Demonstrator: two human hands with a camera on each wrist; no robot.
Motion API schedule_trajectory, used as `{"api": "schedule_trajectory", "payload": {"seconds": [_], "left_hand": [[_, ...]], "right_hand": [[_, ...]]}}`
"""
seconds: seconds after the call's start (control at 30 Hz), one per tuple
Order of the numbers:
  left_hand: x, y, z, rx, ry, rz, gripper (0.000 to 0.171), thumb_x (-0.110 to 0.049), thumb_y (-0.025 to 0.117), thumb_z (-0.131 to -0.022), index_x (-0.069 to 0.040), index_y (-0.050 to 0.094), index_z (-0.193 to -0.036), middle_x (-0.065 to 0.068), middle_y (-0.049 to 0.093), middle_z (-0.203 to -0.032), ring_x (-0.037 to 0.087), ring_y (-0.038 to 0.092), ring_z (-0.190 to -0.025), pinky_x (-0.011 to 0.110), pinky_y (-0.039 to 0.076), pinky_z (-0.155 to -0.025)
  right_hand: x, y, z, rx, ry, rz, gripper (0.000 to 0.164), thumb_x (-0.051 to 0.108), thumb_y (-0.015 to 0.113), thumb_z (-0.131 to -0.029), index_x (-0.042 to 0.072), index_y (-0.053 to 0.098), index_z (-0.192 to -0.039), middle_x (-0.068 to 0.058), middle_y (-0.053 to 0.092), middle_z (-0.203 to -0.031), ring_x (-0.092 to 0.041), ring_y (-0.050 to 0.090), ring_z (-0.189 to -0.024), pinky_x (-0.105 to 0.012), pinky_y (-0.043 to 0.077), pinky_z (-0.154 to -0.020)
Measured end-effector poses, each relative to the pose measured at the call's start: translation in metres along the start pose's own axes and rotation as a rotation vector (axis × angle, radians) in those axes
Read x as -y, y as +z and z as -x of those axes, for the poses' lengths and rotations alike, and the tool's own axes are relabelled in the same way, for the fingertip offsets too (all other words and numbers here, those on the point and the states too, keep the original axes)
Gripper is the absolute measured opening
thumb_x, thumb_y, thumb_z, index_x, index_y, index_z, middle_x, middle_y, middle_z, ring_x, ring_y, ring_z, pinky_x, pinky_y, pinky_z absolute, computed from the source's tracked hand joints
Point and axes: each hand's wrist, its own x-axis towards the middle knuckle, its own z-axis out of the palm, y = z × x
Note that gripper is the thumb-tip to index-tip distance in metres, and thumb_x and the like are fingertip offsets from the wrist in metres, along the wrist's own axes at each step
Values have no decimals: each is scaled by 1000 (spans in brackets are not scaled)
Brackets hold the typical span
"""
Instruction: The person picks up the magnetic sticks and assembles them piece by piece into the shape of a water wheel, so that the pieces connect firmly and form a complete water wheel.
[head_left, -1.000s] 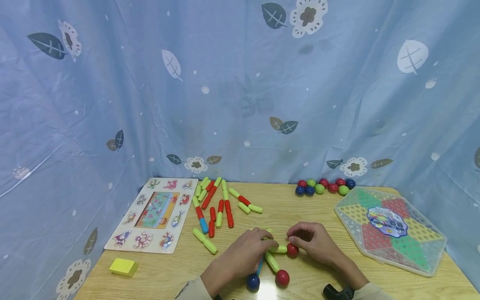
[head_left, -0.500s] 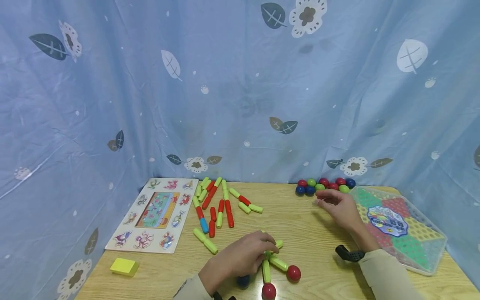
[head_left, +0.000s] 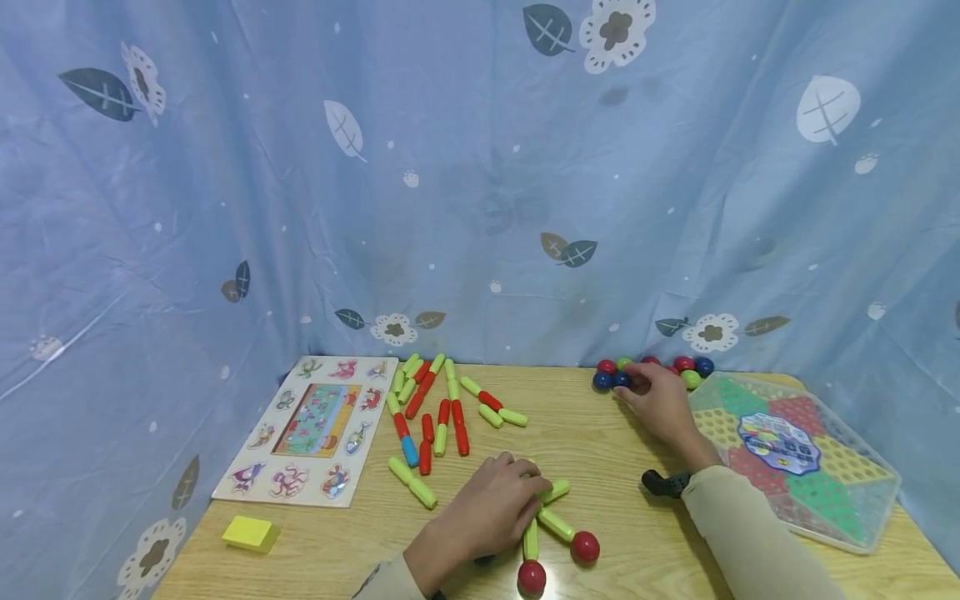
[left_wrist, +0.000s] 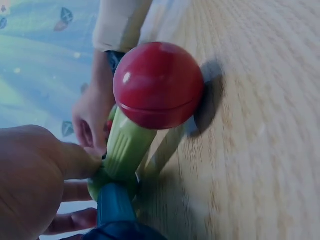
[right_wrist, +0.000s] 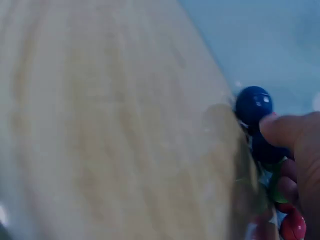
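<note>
Right fingers (right_wrist: 287, 131) have reached the blue balls (right_wrist: 254, 104), grip unclear; left fingers (left_wrist: 82, 162) pinch a green hub (left_wrist: 102, 179).

This is a tabletop play area, curtained off (whether inside a home or elsewhere cannot be told). A pale-blue, leaf-and-flower-print curtain (head_left: 465, 167) hangs behind and along both sides of a wood-grain table (head_left: 570, 429). The playroom character shows in the sea-animal puzzle board (head_left: 315, 421) at left, the Chinese checkers set (head_left: 793, 460) at right, and the coloured balls (head_left: 586, 547) and rods (head_left: 402, 471).
</note>
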Motion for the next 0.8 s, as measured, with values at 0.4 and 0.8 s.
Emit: {"api": "schedule_trajectory", "payload": {"seconds": [0.4,0.8], "left_hand": [[-12,5,2,123,-16,-10,42,-17,64,-108,-43,72,-140,-7,68,-146,19,55,-115,43,45,-103],[-14,6,1,125,-21,-44,44,-16,69,-105,-42,73,-140,-10,68,-146,17,51,-108,43,43,-100]], "right_hand": [[19,3,36,27,36,24,27,15,83,-96,4,78,-120,-11,79,-97,-22,73,-84,-39,59,-75],[62,2,99,318,-31,-448,24,9,78,-101,10,79,-126,-4,80,-118,0,72,-101,-23,62,-84]]}}
